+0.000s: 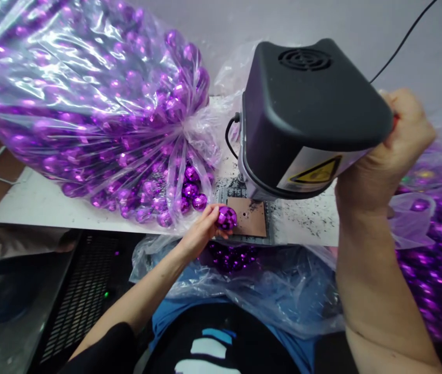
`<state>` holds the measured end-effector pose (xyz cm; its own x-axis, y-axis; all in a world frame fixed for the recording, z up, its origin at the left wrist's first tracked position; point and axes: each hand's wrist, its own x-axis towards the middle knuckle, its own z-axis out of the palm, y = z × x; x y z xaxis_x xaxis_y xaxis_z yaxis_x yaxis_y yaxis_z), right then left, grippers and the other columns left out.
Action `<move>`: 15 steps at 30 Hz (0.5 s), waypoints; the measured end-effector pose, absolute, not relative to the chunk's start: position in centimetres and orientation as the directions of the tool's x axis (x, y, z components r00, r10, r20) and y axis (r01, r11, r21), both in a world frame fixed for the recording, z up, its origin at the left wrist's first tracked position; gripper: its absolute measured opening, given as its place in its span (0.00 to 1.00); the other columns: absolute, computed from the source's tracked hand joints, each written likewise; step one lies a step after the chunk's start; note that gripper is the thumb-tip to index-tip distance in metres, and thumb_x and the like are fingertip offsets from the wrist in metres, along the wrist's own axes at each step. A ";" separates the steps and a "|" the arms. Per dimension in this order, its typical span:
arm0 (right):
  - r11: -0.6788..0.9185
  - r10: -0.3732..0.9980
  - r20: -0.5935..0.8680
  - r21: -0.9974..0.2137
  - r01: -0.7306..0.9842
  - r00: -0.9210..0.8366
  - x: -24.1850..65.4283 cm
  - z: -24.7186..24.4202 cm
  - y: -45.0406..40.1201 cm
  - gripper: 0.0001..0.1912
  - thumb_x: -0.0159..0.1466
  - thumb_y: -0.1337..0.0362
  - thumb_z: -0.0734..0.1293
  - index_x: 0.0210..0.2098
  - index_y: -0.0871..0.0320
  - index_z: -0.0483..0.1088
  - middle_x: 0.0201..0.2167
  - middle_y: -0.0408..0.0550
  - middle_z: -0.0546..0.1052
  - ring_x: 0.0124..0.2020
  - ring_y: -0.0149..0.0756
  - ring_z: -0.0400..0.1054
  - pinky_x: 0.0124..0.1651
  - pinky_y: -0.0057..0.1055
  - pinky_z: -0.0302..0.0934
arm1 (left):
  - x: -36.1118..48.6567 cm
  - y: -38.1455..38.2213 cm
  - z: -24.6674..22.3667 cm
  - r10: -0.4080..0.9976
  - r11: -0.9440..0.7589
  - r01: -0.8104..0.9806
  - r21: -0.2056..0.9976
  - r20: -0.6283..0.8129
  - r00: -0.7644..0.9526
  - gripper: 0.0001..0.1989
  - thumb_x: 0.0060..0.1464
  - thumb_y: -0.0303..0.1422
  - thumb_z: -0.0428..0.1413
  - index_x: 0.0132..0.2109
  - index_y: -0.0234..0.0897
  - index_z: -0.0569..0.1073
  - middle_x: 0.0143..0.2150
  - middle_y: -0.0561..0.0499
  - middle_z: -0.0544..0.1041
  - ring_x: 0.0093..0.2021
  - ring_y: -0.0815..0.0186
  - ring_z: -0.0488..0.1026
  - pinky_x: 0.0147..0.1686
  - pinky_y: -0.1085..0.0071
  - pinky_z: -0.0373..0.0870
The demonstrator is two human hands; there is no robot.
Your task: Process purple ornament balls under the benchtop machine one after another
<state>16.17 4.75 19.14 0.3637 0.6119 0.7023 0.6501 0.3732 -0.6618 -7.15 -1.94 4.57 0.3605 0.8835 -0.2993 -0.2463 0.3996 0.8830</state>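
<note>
A shiny purple faceted ball (227, 218) is between the fingers of my left hand (204, 226), at the left edge of a brown board (254, 218) with a small hole in it. Above the board looms a black machine (314, 98) with a vent on top and a yellow warning label. My right hand (403, 130) is closed at the machine's right side, around something whose shape is mostly hidden; a bit of red shows there, likely a handle. Several loose purple balls (191, 190) lie just left of my left hand.
A large clear bag (88, 93) full of purple balls fills the left of the white table (88, 200). An open plastic bag (283, 275) with more balls lies over my lap. Another ball-filled bag (434, 280) is at right. Dark crumbs litter the tabletop.
</note>
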 end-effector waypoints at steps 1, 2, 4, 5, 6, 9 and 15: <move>0.382 0.613 0.704 -0.661 0.645 0.358 16.1 19.2 4.7 0.24 0.65 0.47 0.56 0.25 0.63 0.54 0.22 0.40 0.51 0.26 0.15 0.46 0.35 0.25 0.42 | -7.0 -1.5 4.4 0.910 0.352 -0.208 0.913 -0.281 0.306 0.26 0.58 0.51 0.55 0.54 0.39 0.63 0.41 0.48 0.75 0.34 0.66 0.75 0.32 0.70 0.72; 0.390 0.615 0.705 -0.660 0.642 0.352 16.1 19.2 4.7 0.24 0.66 0.47 0.56 0.25 0.63 0.53 0.22 0.39 0.51 0.26 0.15 0.46 0.35 0.25 0.42 | -6.8 -1.0 4.3 0.932 0.302 -0.169 0.938 -0.253 0.258 0.28 0.56 0.51 0.57 0.55 0.39 0.63 0.42 0.49 0.74 0.36 0.65 0.75 0.32 0.70 0.72; 0.396 0.618 0.708 -0.656 0.642 0.343 16.0 19.2 4.6 0.23 0.66 0.49 0.55 0.25 0.63 0.53 0.22 0.39 0.52 0.27 0.15 0.47 0.35 0.25 0.41 | -6.4 -0.4 4.1 0.959 0.220 -0.106 0.970 -0.195 0.207 0.29 0.52 0.48 0.61 0.55 0.38 0.65 0.44 0.48 0.74 0.41 0.64 0.74 0.34 0.71 0.72; 0.395 0.618 0.707 -0.657 0.642 0.343 16.0 19.3 4.5 0.23 0.66 0.50 0.56 0.25 0.63 0.53 0.22 0.39 0.52 0.27 0.15 0.47 0.34 0.24 0.42 | -6.3 -0.2 4.0 0.962 0.196 -0.089 0.977 -0.174 0.208 0.29 0.51 0.47 0.63 0.54 0.37 0.66 0.46 0.48 0.74 0.43 0.64 0.73 0.34 0.72 0.72; 0.394 0.619 0.705 -0.660 0.640 0.346 15.9 19.3 4.5 0.22 0.66 0.51 0.56 0.25 0.63 0.54 0.22 0.39 0.52 0.27 0.14 0.47 0.34 0.24 0.42 | -6.1 0.0 3.8 0.962 0.183 -0.082 0.980 -0.161 0.221 0.28 0.50 0.46 0.63 0.53 0.36 0.67 0.47 0.47 0.74 0.44 0.64 0.72 0.36 0.72 0.72; 0.398 0.617 0.701 -0.670 0.627 0.357 15.9 19.3 4.5 0.21 0.66 0.52 0.56 0.25 0.64 0.54 0.22 0.39 0.52 0.26 0.14 0.46 0.34 0.23 0.42 | -5.9 0.4 3.2 0.957 0.164 -0.092 0.982 -0.136 0.257 0.28 0.49 0.42 0.65 0.53 0.35 0.69 0.49 0.47 0.75 0.47 0.63 0.72 0.44 0.69 0.72; 0.431 0.608 0.723 -0.649 0.627 0.329 16.1 19.2 4.8 0.23 0.66 0.51 0.56 0.26 0.65 0.55 0.21 0.37 0.51 0.26 0.12 0.46 0.33 0.20 0.41 | -5.8 1.3 1.6 0.969 0.091 -0.093 0.992 -0.067 0.238 0.26 0.49 0.38 0.65 0.54 0.38 0.70 0.52 0.47 0.76 0.53 0.61 0.72 0.56 0.64 0.67</move>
